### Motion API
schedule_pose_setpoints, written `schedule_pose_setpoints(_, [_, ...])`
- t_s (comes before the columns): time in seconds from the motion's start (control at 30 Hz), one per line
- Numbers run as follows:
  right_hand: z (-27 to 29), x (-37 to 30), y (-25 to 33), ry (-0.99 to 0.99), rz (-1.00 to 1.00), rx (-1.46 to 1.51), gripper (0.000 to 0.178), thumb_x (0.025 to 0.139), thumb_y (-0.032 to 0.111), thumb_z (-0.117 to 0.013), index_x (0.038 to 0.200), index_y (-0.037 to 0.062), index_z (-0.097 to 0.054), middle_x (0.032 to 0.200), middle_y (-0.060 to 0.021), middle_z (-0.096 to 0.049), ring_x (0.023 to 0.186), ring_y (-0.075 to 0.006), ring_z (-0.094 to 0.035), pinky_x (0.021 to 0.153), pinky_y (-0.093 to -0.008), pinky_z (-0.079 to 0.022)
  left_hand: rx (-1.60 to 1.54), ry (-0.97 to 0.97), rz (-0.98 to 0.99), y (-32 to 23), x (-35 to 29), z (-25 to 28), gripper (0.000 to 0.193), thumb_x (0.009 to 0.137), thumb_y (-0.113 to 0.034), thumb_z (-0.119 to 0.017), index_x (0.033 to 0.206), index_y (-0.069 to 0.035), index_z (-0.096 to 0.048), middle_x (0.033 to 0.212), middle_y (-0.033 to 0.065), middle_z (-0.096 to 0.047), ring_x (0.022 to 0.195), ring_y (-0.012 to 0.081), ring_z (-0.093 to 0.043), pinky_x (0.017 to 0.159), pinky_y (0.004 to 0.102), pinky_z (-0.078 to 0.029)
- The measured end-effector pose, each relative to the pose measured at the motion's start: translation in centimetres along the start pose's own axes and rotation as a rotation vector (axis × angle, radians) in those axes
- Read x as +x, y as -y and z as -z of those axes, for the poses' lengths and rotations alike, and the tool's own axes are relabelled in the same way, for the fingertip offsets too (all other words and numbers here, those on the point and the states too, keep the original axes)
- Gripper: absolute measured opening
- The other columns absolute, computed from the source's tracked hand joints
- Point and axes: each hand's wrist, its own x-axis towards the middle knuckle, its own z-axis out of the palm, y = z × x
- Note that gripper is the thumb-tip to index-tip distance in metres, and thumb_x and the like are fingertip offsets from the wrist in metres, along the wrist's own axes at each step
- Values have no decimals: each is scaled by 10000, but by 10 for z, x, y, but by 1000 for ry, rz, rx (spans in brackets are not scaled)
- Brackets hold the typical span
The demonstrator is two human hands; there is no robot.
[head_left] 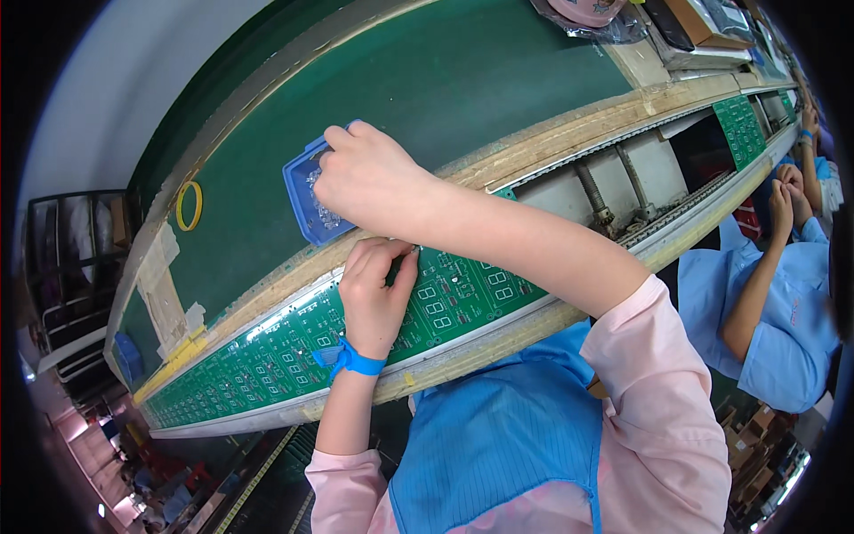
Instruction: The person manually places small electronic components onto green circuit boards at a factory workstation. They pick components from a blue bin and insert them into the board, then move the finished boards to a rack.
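Observation:
My right hand (369, 173) reaches across to a blue plastic bin (307, 227) holding small clear parts (325, 214). Its fingers are curled down at the bin's inner side, and their tips are hidden. Below it, my left hand (374, 289) is over a green circuit board (436, 298) printed with digit outlines. Thumb and forefinger pinch together near the board's upper edge, on something too small to name. A blue wrist strap (351, 358) circles my left wrist. My right forearm passes above the board.
More green boards (258, 369) line the rail to the left. Past the wooden ledge (569, 125) lies a green worktop (463, 80) with a yellow ring (189, 206). Rollers (600, 200) show in the rail gap at right. A co-worker in light blue (774, 303) sits at far right.

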Motion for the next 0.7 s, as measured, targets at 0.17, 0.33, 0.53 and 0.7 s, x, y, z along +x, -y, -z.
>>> schedule_pose_setpoints(0.17, [-2, -1, 2, -16, -7, 33, 90, 690, 174, -674, 672, 101, -723, 733, -36, -685, 864, -210, -606, 750, -336, -451, 22, 11, -10, -2, 0, 0, 144, 754, 42, -729, 882, 3, -676, 870, 129, -684, 826, 285, -646, 736, 370, -516])
schedule_pose_setpoints(0.33, [0, -2, 3, -10, -18, 59, 86, 694, 170, -672, 672, 104, -723, 725, -44, -687, 859, -212, -613, 759, -339, -448, 39, 12, 17, -4, 0, 0, 135, 749, 43, -728, 865, 8, -667, 872, 134, -682, 826, 291, -645, 733, 372, -515])
schedule_pose_setpoints(0.53, [-3, -3, 3, -22, -20, 50, 82, 693, 169, -669, 669, 108, -719, 722, -43, -685, 858, -214, -612, 758, -339, -445, 62, 52, -16, -6, 4, 0, 158, 756, 40, -724, 899, 16, -660, 890, 154, -676, 843, 318, -645, 749, 386, -514])
schedule_pose_setpoints(0.7, [-4, -2, 6, -18, -31, 44, 80, 695, 166, -667, 670, 110, -719, 715, -39, -683, 849, -212, -613, 750, -335, -439, 168, 118, -123, -9, 13, 3, 230, 752, 31, -727, 972, 21, -662, 950, 190, -670, 907, 372, -637, 797, 425, -514])
